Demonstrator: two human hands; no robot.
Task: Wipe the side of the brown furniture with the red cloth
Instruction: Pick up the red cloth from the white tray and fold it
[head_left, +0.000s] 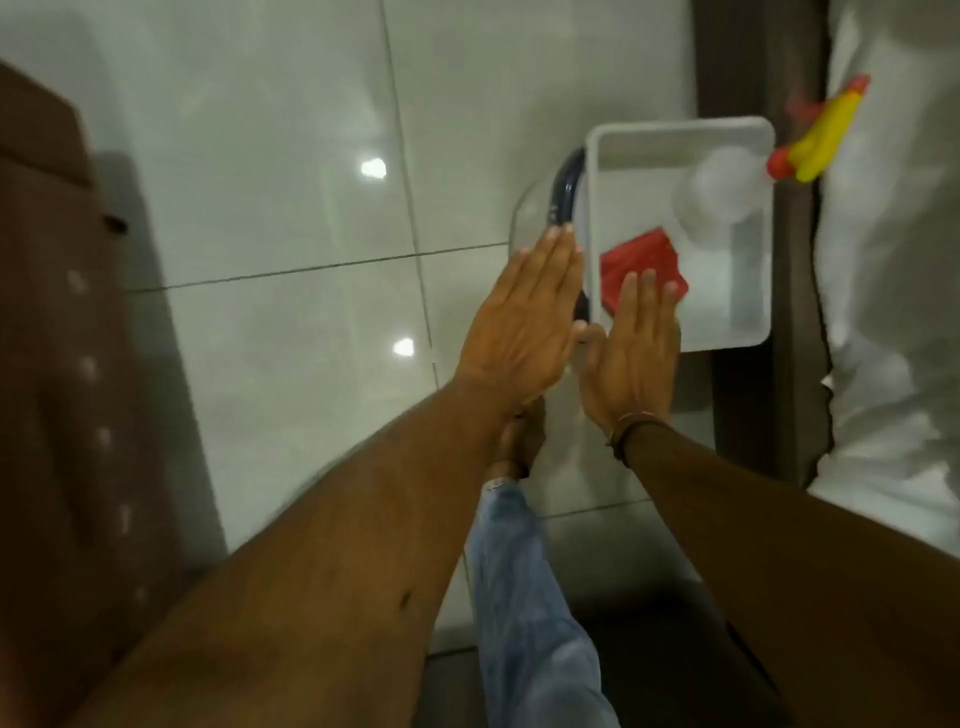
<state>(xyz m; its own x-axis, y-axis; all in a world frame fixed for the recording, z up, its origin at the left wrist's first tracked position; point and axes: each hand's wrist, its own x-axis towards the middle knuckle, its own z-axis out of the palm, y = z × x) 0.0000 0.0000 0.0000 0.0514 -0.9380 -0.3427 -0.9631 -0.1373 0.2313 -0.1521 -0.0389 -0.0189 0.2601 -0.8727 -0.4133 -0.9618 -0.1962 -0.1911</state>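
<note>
Furniture: brown furniture (57, 364) stands along the left edge, on the glossy white tiled floor (291, 156)
Left hand: left hand (524, 322) flat, fingers straight and together, holding nothing, beside the tray's left rim
Right hand: right hand (631, 353) flat and spread, empty, fingertips over the near edge of the red cloth
Cloth: red cloth (636, 257) lies folded inside the white plastic tray (675, 127)
Bottle: clear plastic bottle (719, 189) in the tray, behind the cloth
Far right: yellow and red toy (823, 137) on white fabric
</note>
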